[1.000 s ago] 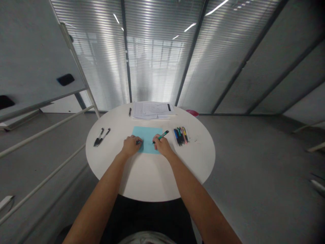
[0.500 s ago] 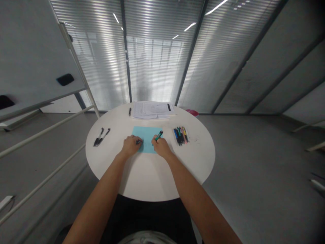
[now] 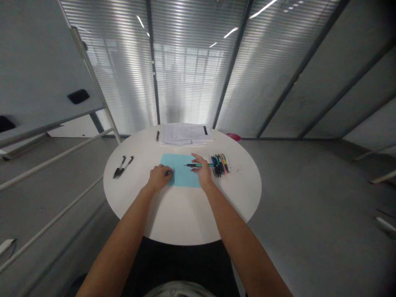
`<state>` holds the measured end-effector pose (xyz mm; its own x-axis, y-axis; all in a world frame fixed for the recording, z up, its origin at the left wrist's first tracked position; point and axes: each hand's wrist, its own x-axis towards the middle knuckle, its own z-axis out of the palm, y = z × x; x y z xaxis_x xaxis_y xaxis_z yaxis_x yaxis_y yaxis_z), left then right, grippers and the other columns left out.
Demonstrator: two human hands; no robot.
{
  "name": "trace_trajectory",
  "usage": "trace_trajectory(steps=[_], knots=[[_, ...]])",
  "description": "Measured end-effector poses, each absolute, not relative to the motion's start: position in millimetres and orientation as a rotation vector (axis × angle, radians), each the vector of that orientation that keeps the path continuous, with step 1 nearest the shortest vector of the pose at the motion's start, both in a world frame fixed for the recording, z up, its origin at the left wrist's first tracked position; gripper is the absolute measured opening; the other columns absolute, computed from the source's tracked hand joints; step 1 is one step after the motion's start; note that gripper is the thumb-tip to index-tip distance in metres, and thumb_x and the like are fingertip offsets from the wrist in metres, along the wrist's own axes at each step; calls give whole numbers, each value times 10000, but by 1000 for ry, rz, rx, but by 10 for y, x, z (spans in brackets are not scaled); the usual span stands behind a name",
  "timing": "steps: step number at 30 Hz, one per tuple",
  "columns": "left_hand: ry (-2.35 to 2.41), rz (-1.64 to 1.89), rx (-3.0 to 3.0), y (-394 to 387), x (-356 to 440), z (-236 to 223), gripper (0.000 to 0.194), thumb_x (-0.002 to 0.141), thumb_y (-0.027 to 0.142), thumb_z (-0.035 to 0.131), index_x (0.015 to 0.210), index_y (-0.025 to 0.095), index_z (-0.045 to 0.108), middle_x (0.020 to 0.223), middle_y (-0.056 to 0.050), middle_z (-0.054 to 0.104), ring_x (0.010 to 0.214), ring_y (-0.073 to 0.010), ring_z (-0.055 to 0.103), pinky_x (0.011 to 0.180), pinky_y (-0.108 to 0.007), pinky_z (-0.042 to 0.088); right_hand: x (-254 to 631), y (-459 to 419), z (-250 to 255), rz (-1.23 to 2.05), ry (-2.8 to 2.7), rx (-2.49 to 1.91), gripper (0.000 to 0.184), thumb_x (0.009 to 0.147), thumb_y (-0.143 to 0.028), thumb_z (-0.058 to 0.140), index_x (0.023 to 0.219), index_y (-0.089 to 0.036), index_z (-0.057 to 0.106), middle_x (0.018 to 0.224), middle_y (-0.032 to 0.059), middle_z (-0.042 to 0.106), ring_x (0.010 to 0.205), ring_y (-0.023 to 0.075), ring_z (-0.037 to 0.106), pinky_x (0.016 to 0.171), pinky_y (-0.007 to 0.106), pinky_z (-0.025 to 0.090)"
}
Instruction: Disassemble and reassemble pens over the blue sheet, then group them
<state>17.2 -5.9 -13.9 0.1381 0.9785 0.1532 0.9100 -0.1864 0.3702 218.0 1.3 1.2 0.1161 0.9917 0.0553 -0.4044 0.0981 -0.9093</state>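
Observation:
A sheet of light blue paper [image 3: 182,177] lies on the round white table [image 3: 185,218]. Resting on the paper's left edge, my left hand [image 3: 158,177] is closed around a small dark piece that looks like a pen cap [image 3: 168,172]. Over the right part of the sheet, my right hand [image 3: 203,171] grips a green-and-black pen [image 3: 193,165] between thumb and fingers. The pen lies nearly level, its tip pointing left over the paper. No writing can be made out on the sheet.
Several coloured pens [image 3: 220,165] lie in a row right of the paper. Two black-and-white markers [image 3: 123,167] rest at the left. Printed sheets [image 3: 184,134] and a dark pen [image 3: 157,136] are at the back. A whiteboard [image 3: 40,62] stands left of the table.
My right hand has moved a little to the right and lifted its fingers, turning the pen from a steep writing hold to nearly level. My left hand has stayed in place.

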Motion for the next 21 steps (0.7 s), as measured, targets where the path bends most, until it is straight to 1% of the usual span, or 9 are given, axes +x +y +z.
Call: trace_trajectory(steps=[2, 3, 4, 6, 8, 10, 13, 18, 21], knots=[[1890, 519, 2221, -55, 173, -146, 284, 796, 354, 507, 1006, 318, 695, 1045, -58, 627, 962, -251, 549, 840, -367, 406, 2180, 29, 26, 1268, -698, -825, 279, 642, -234, 575, 918, -207, 606, 674, -30, 610, 576, 102, 569, 524, 214, 447], [1894, 514, 2220, -53, 173, -149, 284, 796, 355, 508, 1008, 321, 694, 1049, -53, 627, 964, -248, 549, 842, -363, 406, 2190, 35, 37, 1304, -620, -802, 305, 619, -187, 586, 923, -213, 586, 646, -44, 598, 531, 91, 542, 505, 210, 439], [1896, 512, 2219, -50, 173, -152, 283, 796, 357, 510, 1009, 323, 692, 1050, -50, 627, 965, -245, 548, 843, -360, 407, 2209, 37, 50, 1348, -549, -780, 324, 609, -156, 585, 927, -219, 568, 622, -56, 587, 470, 73, 493, 464, 195, 408], [1895, 511, 2216, -45, 170, -156, 284, 797, 362, 510, 1014, 326, 690, 1052, -46, 626, 969, -244, 548, 846, -359, 409, 2268, 34, 83, 1434, -442, -725, 309, 625, -144, 576, 922, -229, 549, 598, -76, 570, 369, 37, 349, 374, 158, 285], [1892, 513, 2218, -43, 165, -156, 285, 800, 364, 507, 1016, 326, 689, 1053, -45, 626, 972, -245, 548, 850, -363, 410, 2341, 21, 118, 1514, -388, -659, 227, 672, -207, 571, 897, -226, 552, 571, -84, 541, 344, 32, 285, 344, 155, 213], [1892, 513, 2220, -42, 158, -156, 287, 800, 360, 507, 1019, 323, 689, 1055, -46, 626, 974, -245, 549, 855, -365, 411, 2403, 4, 144, 1593, -379, -598, 195, 721, -315, 542, 884, -211, 566, 546, -74, 510, 359, 50, 322, 354, 173, 257], [1897, 502, 2219, -42, 152, -156, 289, 798, 358, 509, 1022, 323, 688, 1054, -47, 626, 981, -249, 550, 860, -368, 414, 2438, -10, 162, 1628, -373, -591, 265, 743, -417, 505, 871, -195, 576, 531, -60, 492, 392, 77, 382, 399, 218, 345], [1905, 490, 2213, -45, 159, -152, 287, 800, 353, 513, 1026, 324, 688, 1064, -46, 626, 984, -251, 555, 865, -375, 416, 2389, 7, 162, 1487, -328, -771, 222, 727, -399, 519, 875, -234, 526, 630, -38, 569, 472, 113, 485, 452, 250, 402], [1903, 494, 2218, -50, 163, -144, 282, 802, 345, 520, 1026, 318, 689, 1059, -45, 632, 981, -246, 560, 869, -370, 419, 2364, 20, 148, 1525, -305, -774, 221, 736, -422, 492, 873, -248, 497, 686, -21, 590, 541, 144, 537, 501, 291, 445]])
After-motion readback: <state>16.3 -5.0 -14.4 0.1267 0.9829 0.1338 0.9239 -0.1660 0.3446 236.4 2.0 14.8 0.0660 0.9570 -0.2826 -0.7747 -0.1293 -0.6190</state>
